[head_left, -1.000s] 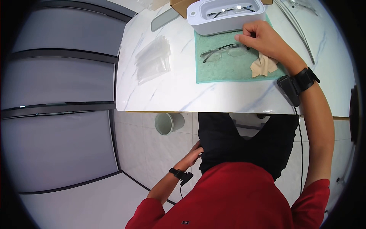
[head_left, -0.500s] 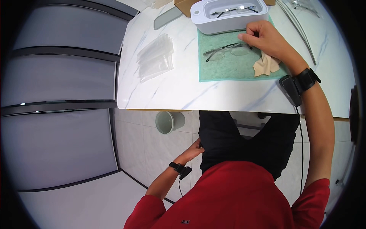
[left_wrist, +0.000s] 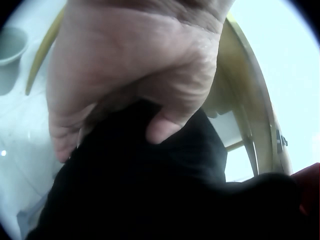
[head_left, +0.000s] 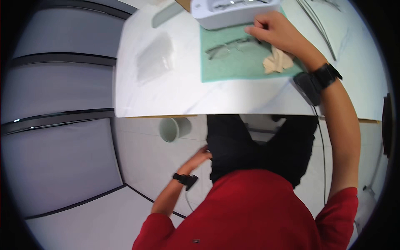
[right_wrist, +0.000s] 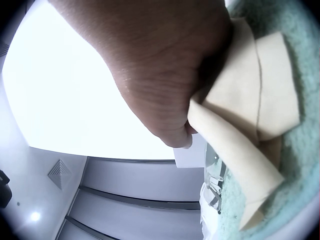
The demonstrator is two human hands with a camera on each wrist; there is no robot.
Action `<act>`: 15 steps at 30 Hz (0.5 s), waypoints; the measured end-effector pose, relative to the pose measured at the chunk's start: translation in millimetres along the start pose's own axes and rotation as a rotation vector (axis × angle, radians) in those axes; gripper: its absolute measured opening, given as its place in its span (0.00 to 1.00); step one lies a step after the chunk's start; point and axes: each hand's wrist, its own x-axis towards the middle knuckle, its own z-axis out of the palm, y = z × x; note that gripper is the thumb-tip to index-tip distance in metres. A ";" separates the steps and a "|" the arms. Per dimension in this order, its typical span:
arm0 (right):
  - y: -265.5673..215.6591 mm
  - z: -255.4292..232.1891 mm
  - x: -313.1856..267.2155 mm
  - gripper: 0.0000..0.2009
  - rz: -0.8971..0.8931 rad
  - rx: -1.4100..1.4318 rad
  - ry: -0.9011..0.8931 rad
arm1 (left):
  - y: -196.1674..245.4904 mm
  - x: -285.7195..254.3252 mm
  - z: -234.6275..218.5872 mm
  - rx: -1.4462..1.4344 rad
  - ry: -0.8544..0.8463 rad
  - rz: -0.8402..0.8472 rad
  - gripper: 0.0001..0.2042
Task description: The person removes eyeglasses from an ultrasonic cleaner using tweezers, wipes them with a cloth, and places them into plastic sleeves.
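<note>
My right hand (head_left: 277, 31) is curled above the green towel (head_left: 218, 71), gripping a beige cleaning cloth (head_left: 278, 62). In the right wrist view, folds of the cloth (right_wrist: 245, 90) spill from under the curled fingers. A pair of eyeglasses (head_left: 233, 43) lies on the towel just left of this hand, one end overlapped by it. Behind the hand stands a white cleaning tub (head_left: 227, 20) with another pair of glasses (head_left: 237, 4) inside. Down beside my left thigh hangs my left hand (head_left: 198, 159); the left wrist view shows its fingers loosely bent against the black trousers (left_wrist: 135, 175).
Clear plastic bags (head_left: 155, 58) lie on the marbled tabletop (head_left: 166, 98) to the left, with a grey lid (head_left: 167, 14) farther back. Thin metal strips (head_left: 318, 27) lie at the right. A bin (head_left: 168, 129) stands on the floor below the table edge.
The head view has shifted, so the table and everything on it appear a little higher and farther left, with some blur. The right hand keeps its hold on the cloth.
</note>
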 end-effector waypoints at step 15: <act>-10.5 -4.2 -8.4 0.18 0.066 0.134 -0.032 | 296.9 -150.7 112.8 1.218 0.138 1.406 0.07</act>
